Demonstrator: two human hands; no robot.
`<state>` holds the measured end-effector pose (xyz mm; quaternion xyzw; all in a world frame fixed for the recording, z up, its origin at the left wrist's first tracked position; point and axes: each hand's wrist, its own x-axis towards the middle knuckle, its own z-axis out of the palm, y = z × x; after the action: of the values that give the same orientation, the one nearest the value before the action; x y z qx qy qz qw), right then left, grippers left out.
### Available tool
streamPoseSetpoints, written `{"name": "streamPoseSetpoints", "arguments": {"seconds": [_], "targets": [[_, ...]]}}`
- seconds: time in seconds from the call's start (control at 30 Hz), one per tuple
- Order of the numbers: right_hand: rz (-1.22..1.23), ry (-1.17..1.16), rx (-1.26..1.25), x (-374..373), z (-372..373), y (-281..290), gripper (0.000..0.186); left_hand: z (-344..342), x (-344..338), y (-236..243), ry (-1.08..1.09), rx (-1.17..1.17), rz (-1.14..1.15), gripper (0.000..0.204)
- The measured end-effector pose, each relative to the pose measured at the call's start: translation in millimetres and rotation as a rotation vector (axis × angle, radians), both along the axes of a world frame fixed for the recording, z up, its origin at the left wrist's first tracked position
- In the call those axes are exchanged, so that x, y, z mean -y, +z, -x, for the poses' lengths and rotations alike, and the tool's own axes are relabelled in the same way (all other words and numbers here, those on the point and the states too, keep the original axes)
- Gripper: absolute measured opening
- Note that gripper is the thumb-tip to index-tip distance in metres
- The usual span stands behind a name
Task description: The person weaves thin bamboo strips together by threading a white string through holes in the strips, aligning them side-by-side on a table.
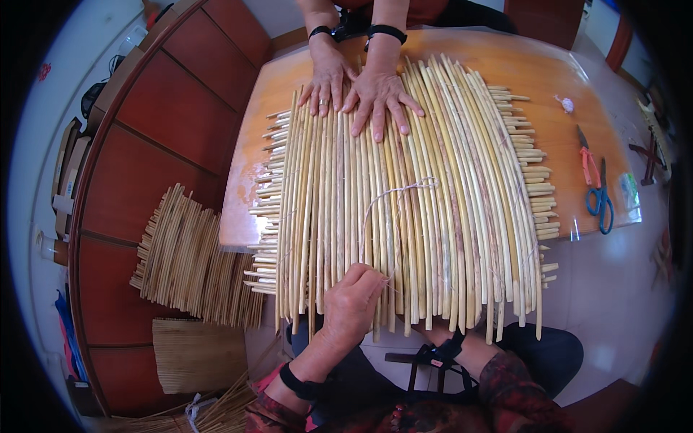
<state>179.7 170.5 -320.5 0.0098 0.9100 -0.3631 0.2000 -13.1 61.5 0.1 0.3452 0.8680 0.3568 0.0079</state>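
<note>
Pinching the light string [388, 193] near the close end of the stick mat [462, 238], the left hand [350, 303] sat over the pale sticks, left of the mat's middle. Its fingers were curled together, tips clamped on the string; the string ran from them up over the sticks in a loose loop, its far part lying on top, well ahead of the knuckles. Sticks lay directly under and beyond the fingers. The right hand [435, 334] was mostly hidden under the mat's near ends; cannot tell whether its fingers were apart or together.

The mat lay on the desk [559, 148], near ends past the desk edge, upper sticks lengthwise, lower ones crosswise and poking out at both sides. Across from the person, a co-worker's two hands [379, 99] pressed flat on the far part, fingers spread. Right of the mat: red-handled scissors [588, 167], blue-handled scissors [599, 204] just beside them, a small pale ball [567, 105] farther off. More stick bundles [188, 256] stood left, by a red cabinet [162, 123].
</note>
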Motion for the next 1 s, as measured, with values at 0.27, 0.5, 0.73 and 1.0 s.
{"name": "streamPoseSetpoints", "arguments": {"seconds": [0.27,0.5,0.73,1.0], "targets": [[0.377,-0.465,0.294,-44,-79,37,0.04,0,0,-1,0.011,-0.018,0.046,0.003],[0.404,-0.581,0.393,-61,-112,42,0.036,-4,5,-6,-0.035,-0.044,0.044,0.005],[0.368,-0.594,0.099,-71,-55,83,0.033,-1,4,-3,-0.014,0.004,-0.006,0.005],[0.189,-0.595,-0.28,-43,11,127,0.028,-11,12,17,0.085,0.537,-0.172,0.007]]}}
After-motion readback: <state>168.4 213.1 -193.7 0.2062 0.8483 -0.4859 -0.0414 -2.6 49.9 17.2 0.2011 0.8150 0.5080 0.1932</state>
